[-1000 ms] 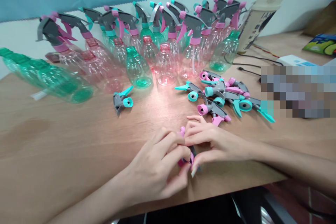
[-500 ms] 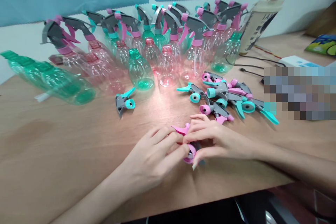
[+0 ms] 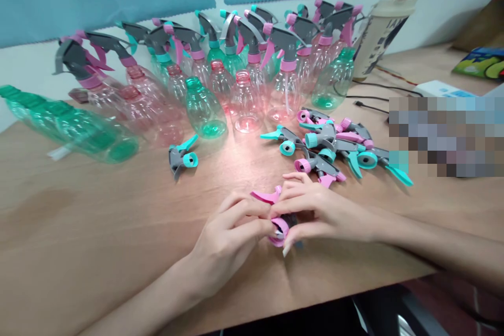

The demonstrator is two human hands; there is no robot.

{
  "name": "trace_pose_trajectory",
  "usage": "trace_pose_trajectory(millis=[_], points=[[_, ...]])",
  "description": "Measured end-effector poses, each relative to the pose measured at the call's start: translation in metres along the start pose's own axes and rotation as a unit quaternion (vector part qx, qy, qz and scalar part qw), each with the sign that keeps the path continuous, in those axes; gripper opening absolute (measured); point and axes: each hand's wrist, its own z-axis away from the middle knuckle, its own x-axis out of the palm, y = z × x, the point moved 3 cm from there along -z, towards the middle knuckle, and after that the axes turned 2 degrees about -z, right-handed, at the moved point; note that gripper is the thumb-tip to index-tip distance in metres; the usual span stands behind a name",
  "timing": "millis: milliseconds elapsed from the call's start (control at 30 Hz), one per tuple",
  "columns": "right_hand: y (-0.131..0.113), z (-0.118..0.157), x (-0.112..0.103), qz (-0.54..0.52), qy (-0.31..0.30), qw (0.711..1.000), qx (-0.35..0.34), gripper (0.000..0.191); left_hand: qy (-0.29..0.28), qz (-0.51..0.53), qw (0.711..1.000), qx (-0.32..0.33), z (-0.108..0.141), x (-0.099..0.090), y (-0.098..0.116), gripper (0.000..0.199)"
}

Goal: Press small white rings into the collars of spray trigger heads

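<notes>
Two hands (image 3: 230, 228) grip one pink-collared spray head (image 3: 285, 227); one teal-collared spray head (image 3: 178, 158) lies well apart.

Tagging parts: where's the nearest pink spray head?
Head view, lower centre: the pink spray head is between left hand and right hand, nearer than the sprayer pile.

Left of the left hand (image 3: 226, 241), the surface (image 3: 106, 226) offers passage; loose trigger sprayer heads (image 3: 326, 140) obstruct the right hand's (image 3: 321, 210) way forward, with spray bottles (image 3: 289, 92) standing beyond.
</notes>
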Motion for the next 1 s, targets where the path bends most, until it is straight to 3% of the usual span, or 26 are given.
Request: trace_pose_trajectory(millis=[100,267,433,600,733,1000], points=[[0.001,0.000,-0.005,-0.016,0.006,1.000,0.007,0.021,0.030,-0.012,0.999,0.013,-0.002,-0.008,0.004,0.017],[0.010,0.000,-0.016,-0.082,0.078,0.991,0.065,0.024,0.064,0.014,0.998,-0.007,0.000,-0.019,0.006,0.012],[0.015,0.001,-0.004,-0.166,0.103,0.974,0.119,0.033,0.104,0.093,0.990,-0.011,0.006,-0.016,0.003,0.030],[0.008,0.003,0.006,-0.182,0.115,0.972,0.093,0.034,0.077,0.005,0.997,-0.014,0.004,-0.015,0.006,0.029],[0.004,0.004,0.007,-0.190,0.117,0.969,0.103,0.037,0.078,0.003,0.997,0.019,0.001,-0.019,0.010,0.021],[0.004,0.005,0.014,-0.232,0.116,0.959,0.114,0.037,0.025,-0.038,0.999,0.013,0.004,-0.012,0.014,0.016]])
